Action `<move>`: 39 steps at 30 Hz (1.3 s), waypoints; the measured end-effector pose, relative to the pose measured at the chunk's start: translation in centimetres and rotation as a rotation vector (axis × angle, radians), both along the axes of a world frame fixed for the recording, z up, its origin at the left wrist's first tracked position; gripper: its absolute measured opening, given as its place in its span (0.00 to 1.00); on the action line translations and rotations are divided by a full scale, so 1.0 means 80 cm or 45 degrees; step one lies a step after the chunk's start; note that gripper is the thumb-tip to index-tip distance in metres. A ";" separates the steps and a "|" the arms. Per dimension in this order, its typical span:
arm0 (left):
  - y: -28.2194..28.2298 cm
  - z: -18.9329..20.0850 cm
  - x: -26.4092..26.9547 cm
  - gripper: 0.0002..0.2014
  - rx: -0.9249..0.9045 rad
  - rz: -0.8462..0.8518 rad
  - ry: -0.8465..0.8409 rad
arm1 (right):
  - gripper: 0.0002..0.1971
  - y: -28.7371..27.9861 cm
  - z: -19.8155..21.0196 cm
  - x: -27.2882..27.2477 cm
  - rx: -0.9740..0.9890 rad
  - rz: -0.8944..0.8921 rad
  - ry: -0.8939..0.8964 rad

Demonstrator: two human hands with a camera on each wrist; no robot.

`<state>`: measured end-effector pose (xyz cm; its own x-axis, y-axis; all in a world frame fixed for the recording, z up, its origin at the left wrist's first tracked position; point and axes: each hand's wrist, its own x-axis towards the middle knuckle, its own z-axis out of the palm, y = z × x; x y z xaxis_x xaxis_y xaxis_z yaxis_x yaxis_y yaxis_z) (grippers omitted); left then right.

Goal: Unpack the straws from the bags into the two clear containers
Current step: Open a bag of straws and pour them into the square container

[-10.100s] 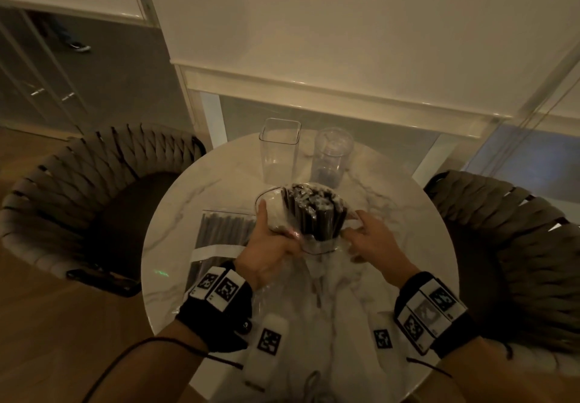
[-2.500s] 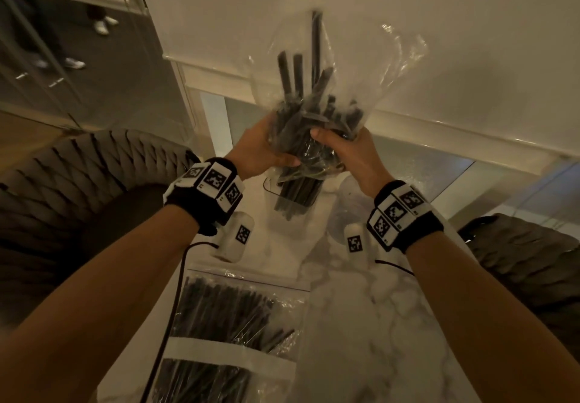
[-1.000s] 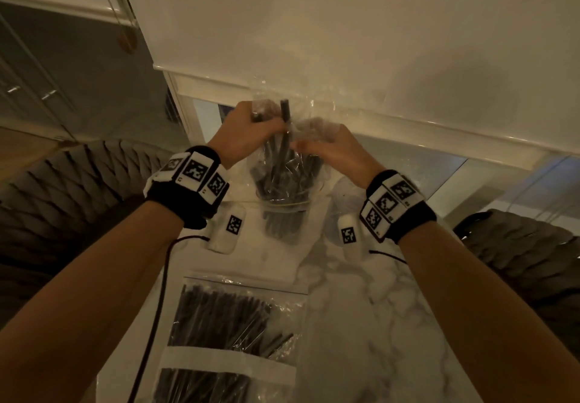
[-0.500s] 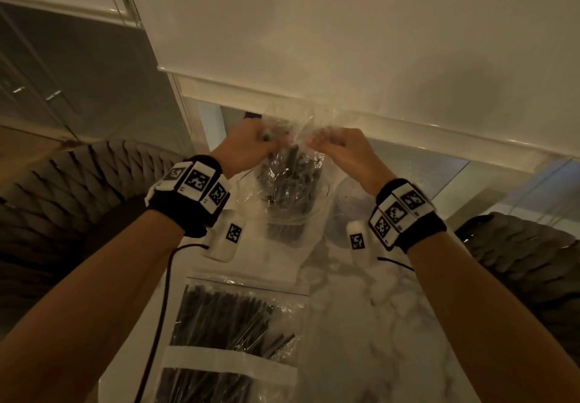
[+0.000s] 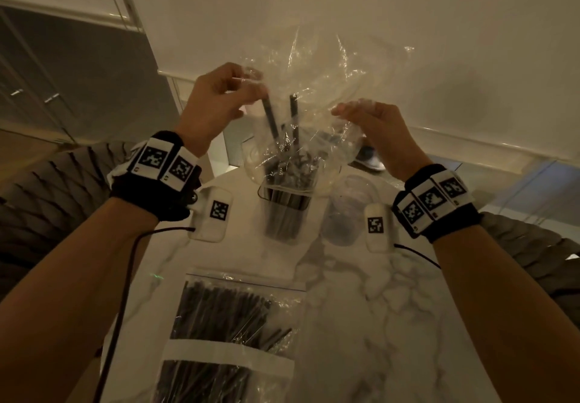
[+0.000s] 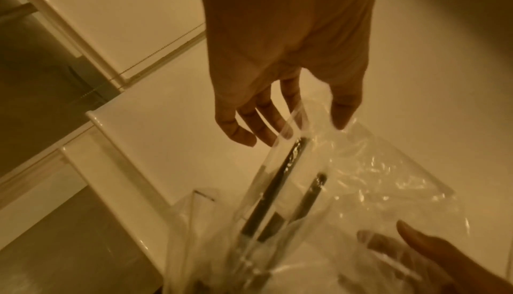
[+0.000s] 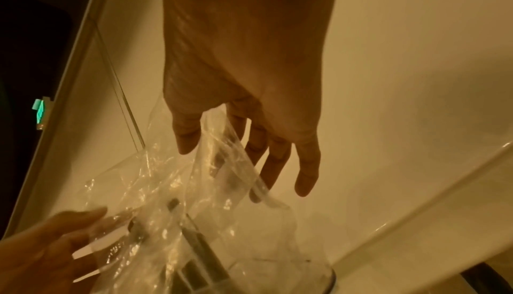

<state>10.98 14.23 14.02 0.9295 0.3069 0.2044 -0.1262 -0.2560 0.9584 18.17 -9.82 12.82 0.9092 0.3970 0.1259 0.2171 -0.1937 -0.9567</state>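
Sealed bag (image 5: 229, 324): nearest you, flat on the bench (image 5: 376, 308) and full of dark straws; it waits untouched, so half the job looks undone.
Square container (image 5: 287, 211): beyond it, upright and packed with straws (image 5: 284, 214); the loose bag's mouth drapes over its rim.
Round container (image 5: 345, 211): just right of the square one, seemingly without straws.
Left hand (image 5: 216, 104): your grip pinches the film of the loose bag (image 5: 314, 82), thumb meeting fingertips beside one raised straw; whether that straw is caught in the pinch, I cannot tell.
Right hand (image 5: 376, 123): fingers lightly curled at the bag's other side; whether they pinch the film, I cannot tell.
Two stray straws (image 5: 293, 120): they stand inside the bag between your hands, above the packed bunch, lower ends among it.
Risk: lift the bag now and the film may drag both strays out onto the bench.
Risk: film snagged on the rim could tip the square container into the round one.
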 end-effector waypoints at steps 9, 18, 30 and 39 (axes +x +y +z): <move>0.005 -0.011 0.002 0.09 0.205 0.028 0.041 | 0.20 0.008 -0.031 0.002 -0.288 -0.061 0.040; 0.025 -0.033 0.001 0.11 0.232 0.231 0.152 | 0.21 0.002 -0.023 0.008 -0.323 -0.254 -0.137; 0.001 0.011 0.008 0.09 0.096 0.100 -0.157 | 0.24 -0.002 0.020 0.006 -0.379 -0.304 -0.482; -0.010 -0.021 0.016 0.25 0.170 -0.081 0.173 | 0.07 -0.001 0.001 0.010 -0.484 -0.121 -0.182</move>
<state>12.26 13.40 12.37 0.9680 0.2248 0.1111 -0.0184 -0.3779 0.9257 18.97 -9.89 12.88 0.9278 0.3550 0.1144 0.3070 -0.5526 -0.7748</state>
